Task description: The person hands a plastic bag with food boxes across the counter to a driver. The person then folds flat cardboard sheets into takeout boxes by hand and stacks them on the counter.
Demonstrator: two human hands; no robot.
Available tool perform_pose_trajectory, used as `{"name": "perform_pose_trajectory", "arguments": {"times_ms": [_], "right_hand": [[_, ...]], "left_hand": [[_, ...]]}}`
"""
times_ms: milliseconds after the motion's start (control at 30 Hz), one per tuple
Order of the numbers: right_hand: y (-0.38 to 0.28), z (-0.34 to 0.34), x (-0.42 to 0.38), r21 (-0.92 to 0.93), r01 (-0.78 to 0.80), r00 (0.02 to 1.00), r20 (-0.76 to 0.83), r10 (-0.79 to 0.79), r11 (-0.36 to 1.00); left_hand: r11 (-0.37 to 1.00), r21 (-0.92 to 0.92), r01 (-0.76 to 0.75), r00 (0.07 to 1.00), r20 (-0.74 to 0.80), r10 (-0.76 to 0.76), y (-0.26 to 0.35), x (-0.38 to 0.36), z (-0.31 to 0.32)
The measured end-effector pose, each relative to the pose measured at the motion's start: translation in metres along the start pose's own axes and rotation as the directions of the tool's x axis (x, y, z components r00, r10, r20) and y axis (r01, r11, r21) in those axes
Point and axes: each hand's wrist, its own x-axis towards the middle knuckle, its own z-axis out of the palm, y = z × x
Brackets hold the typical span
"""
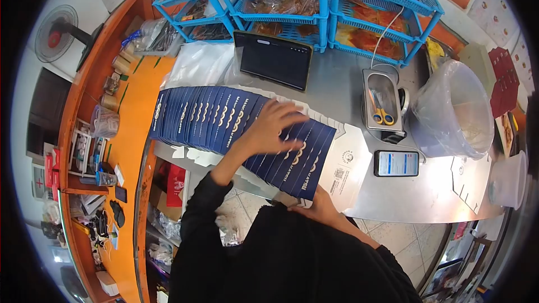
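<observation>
A long row of dark blue printed cartons (191, 120) lies fanned flat along the metal table, one overlapping the other, with pale lettering on their edges. My left hand (272, 129) is over the middle of the row, its fingers spread out across the blue faces. At the near right corner of the row, my right hand (319, 209) grips the edge of the end carton (314, 163); some of its fingers are hidden beneath. White carton blanks (351, 163) with a small printed logo stick out under the right end of the row.
Behind the row stand a dark tablet (273, 60) and blue tiered racks (323, 5) of packed food. To the right are a metal tray (373, 92) with scissors (383, 113), a phone (396, 164) and a lined plastic bucket (452, 112). An orange counter (132, 163) runs along the left.
</observation>
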Motion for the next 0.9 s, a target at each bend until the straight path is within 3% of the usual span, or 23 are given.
{"name": "perform_pose_trajectory", "arguments": {"times_ms": [33,67,133,200,267,467,900], "right_hand": [[0.003,0.002,-0.001,-0.041,-0.005,1.0,-0.007,0.005,0.999],[0.008,0.003,-0.001,-0.081,-0.009,1.0,-0.013,0.008,0.997],[0.019,0.006,-0.003,-0.097,-0.018,1.0,0.02,0.02,0.995],[0.026,0.009,-0.003,-0.111,-0.02,0.998,0.052,0.026,0.994],[0.031,0.013,-0.003,-0.015,0.082,0.994,-0.073,-0.082,0.997],[0.049,0.009,-0.003,-0.044,0.078,0.996,-0.037,-0.08,0.996],[0.047,0.019,-0.003,-0.084,0.103,0.989,-0.094,-0.111,0.991]], "left_hand": [[0.999,-0.033,0.004,0.996,0.092,-0.001,0.018,-0.013,-0.005],[0.999,-0.035,0.003,0.996,0.092,0.0,0.029,-0.029,-0.002],[0.985,0.162,0.066,0.971,0.218,-0.101,0.049,-0.057,0.006],[0.978,0.194,0.083,0.981,0.155,-0.114,0.05,-0.069,0.023],[0.97,0.224,0.099,0.988,0.093,-0.123,0.044,-0.074,0.035],[0.966,0.232,0.112,0.994,-0.042,-0.106,0.04,-0.072,0.048],[0.962,0.262,0.081,0.996,0.009,-0.086,0.039,-0.076,0.049]]}}
